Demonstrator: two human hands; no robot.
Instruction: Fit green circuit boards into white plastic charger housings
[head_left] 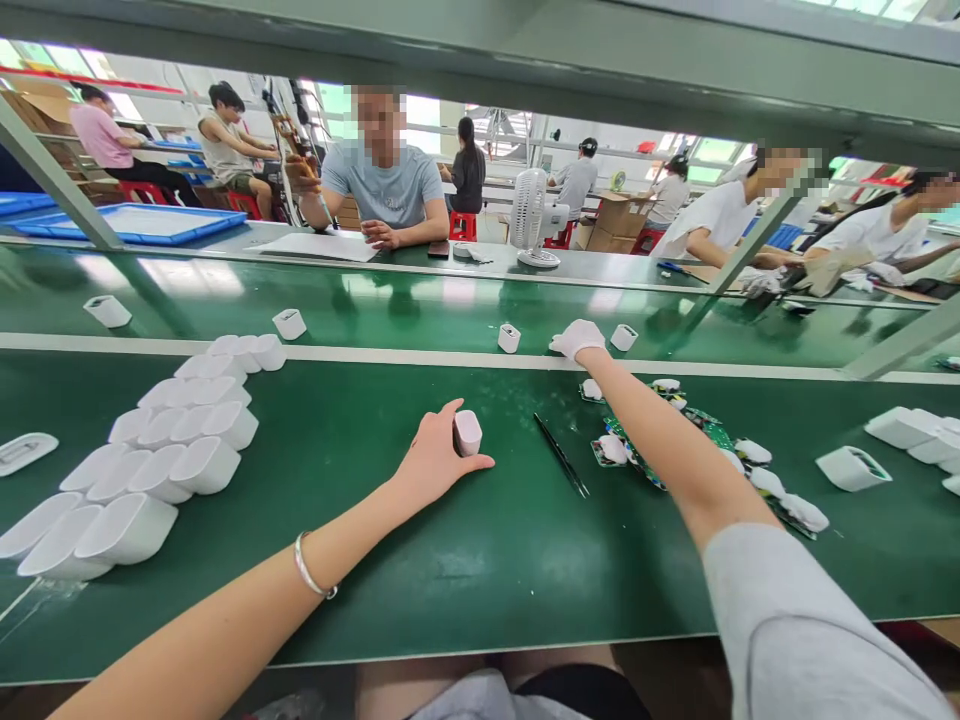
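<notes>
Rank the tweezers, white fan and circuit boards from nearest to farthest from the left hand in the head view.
1. Tweezers: right of the left hand.
2. Circuit boards: farther right, past the tweezers.
3. White fan: well ahead, toward the background.

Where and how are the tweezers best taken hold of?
The tweezers are likely best pinched mid-length from above: slim and uncovered, they lie along the table, their split tips toward the wearer.
</notes>
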